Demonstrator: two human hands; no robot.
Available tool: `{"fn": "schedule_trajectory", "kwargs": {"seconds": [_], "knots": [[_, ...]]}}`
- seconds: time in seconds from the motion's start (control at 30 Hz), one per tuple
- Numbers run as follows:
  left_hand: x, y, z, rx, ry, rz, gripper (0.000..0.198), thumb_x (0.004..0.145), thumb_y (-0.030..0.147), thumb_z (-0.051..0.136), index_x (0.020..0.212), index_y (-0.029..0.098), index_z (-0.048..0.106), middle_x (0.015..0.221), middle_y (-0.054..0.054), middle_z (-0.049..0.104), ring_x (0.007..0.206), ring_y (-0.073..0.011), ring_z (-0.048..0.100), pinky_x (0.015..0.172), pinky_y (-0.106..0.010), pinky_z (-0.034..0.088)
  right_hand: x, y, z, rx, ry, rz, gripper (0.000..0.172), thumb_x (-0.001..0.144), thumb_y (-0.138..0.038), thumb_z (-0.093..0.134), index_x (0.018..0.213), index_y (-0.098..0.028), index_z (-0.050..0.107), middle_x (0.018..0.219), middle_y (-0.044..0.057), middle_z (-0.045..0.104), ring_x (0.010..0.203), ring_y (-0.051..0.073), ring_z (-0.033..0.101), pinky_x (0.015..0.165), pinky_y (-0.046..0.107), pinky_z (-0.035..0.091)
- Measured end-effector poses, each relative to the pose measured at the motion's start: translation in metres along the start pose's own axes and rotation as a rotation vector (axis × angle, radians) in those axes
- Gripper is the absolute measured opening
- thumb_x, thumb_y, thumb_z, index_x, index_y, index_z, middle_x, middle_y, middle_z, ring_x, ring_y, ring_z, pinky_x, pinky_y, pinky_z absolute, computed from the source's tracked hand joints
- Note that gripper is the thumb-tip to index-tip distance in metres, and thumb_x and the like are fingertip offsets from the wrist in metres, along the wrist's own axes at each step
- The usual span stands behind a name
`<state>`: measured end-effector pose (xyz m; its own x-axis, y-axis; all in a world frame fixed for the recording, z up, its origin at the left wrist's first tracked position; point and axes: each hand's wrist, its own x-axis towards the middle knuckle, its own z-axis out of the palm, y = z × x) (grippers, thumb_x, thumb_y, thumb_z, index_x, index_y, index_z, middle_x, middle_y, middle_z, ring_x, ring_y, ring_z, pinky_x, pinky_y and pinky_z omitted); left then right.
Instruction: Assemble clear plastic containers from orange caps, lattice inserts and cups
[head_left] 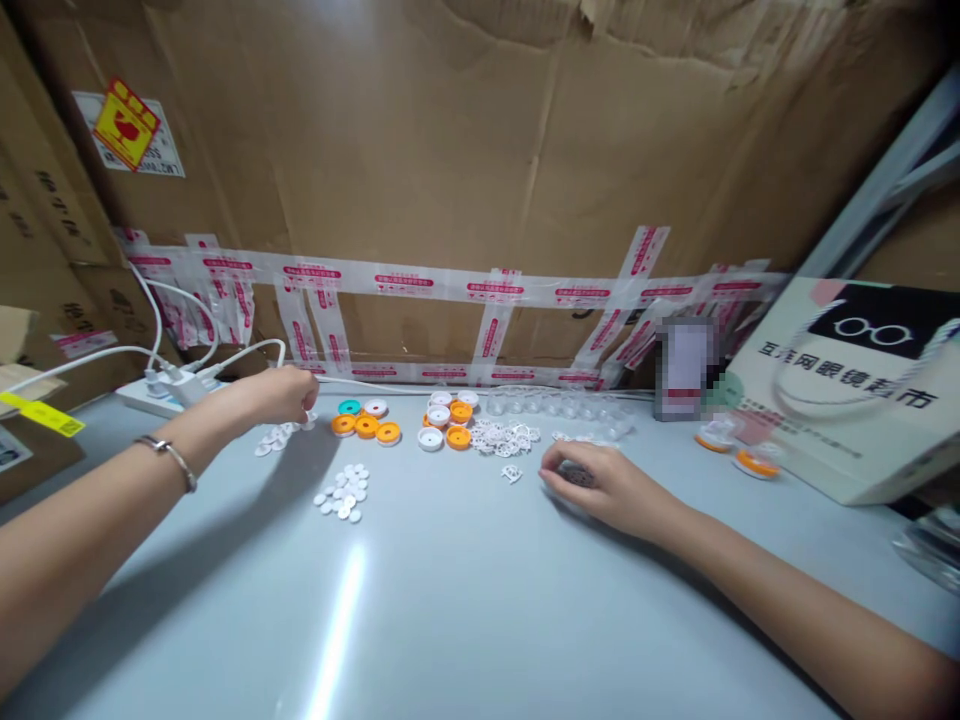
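My left hand (281, 393) reaches far across the grey table (450, 600), fingers curled over a small heap of white parts (274, 437). My right hand (600, 482) rests on the table with fingers bent over a small dark and clear piece (574, 474). Between the hands lie orange, white and teal round caps (367, 420), a second cluster of orange and white caps (448, 417), a pile of white lattice pieces (501, 436) and a group of small white discs (343, 492). A row of clear plastic cups (559, 405) runs along the back.
A cardboard wall with red-printed tape (480, 290) closes the back. A white power strip with cables (169, 390) sits back left. A printed paper bag (847, 390) leans at right, with more orange caps (754, 463) beside it. Cardboard boxes (30, 400) stand at left.
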<state>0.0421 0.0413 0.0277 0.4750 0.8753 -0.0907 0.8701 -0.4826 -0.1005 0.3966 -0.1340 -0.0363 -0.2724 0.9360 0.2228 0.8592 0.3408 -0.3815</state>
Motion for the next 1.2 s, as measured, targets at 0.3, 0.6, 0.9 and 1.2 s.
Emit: {"fn": "schedule_trajectory", "kwargs": {"seconds": [0.3,0.6,0.9,1.2], "knots": [[0.002,0.018,0.006,0.012,0.026,0.018,0.014,0.058,0.006,0.051,0.050,0.016,0.056,0.056,-0.006,0.060,0.057,-0.0199,0.055,0.050,-0.025,0.032,-0.001,-0.007,0.003,0.053,0.035,-0.080,0.016,0.087,-0.027,0.044,0.081,-0.019,0.056,0.079,0.004,0.064,0.073,0.016,0.058,0.069,0.028,0.044],[-0.045,0.133,0.012,-0.306,0.158,0.406,0.014,0.077,0.014,0.047,0.077,0.017,0.061,0.078,-0.004,0.065,0.071,-0.0152,0.058,0.064,-0.022,0.041,-0.001,-0.010,0.014,0.176,-0.007,-0.072,0.015,0.086,-0.026,0.046,0.081,-0.019,0.058,0.078,0.002,0.064,0.071,0.013,0.058,0.066,0.025,0.044],[-0.054,0.156,0.045,-0.495,0.111,0.494,0.013,0.071,0.009,0.048,0.073,0.016,0.059,0.070,-0.001,0.058,0.062,-0.0133,0.053,0.057,-0.022,0.039,-0.001,-0.013,0.016,0.262,-0.019,-0.036,0.014,0.085,-0.025,0.048,0.082,-0.018,0.059,0.081,0.002,0.064,0.074,0.013,0.058,0.068,0.025,0.044],[-0.049,0.134,0.018,-0.463,0.084,0.424,0.023,0.079,0.029,0.051,0.096,0.016,0.057,0.087,-0.006,0.061,0.079,-0.0189,0.058,0.070,-0.029,0.045,-0.002,-0.014,0.017,0.271,0.000,-0.057,0.011,0.084,-0.022,0.049,0.082,-0.018,0.059,0.081,0.003,0.064,0.075,0.013,0.058,0.069,0.025,0.044]]}}
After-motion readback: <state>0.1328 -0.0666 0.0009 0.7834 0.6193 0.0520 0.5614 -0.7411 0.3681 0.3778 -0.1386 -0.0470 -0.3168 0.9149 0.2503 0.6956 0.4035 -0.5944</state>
